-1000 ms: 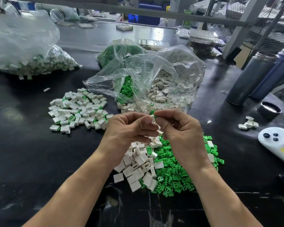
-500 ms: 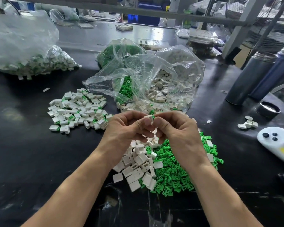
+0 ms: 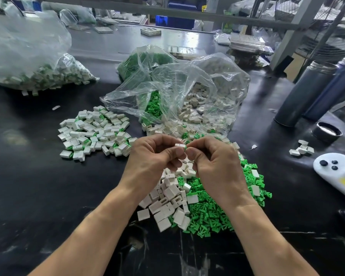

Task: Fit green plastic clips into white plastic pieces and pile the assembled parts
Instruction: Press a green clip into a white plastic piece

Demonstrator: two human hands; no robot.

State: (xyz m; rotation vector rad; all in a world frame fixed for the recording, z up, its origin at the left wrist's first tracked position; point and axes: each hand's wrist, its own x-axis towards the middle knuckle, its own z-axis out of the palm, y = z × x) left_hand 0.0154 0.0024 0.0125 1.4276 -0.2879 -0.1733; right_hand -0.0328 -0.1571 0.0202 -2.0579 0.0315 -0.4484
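Head view: a white plastic piece [image 3: 180, 145] is pinched in the fingertips of the left hand [image 3: 153, 156], and a green clip [image 3: 185, 148] is pinched against its right end by the right hand [image 3: 213, 164]. Compared with a second ago, the white piece is now exposed between the fingertips and only a sliver of green is seen, so the clip is judged to be nearly seated; a full click cannot be confirmed. Both parts are held above the mixed heap of loose white pieces [image 3: 167, 198] and green clips [image 3: 213, 212]. Left of that heap and beyond it, the pile of assembled parts [image 3: 94, 132] is lying on the black table [image 3: 28, 186]. Behind the heap, open clear bags [image 3: 177, 92] of stock are seen.
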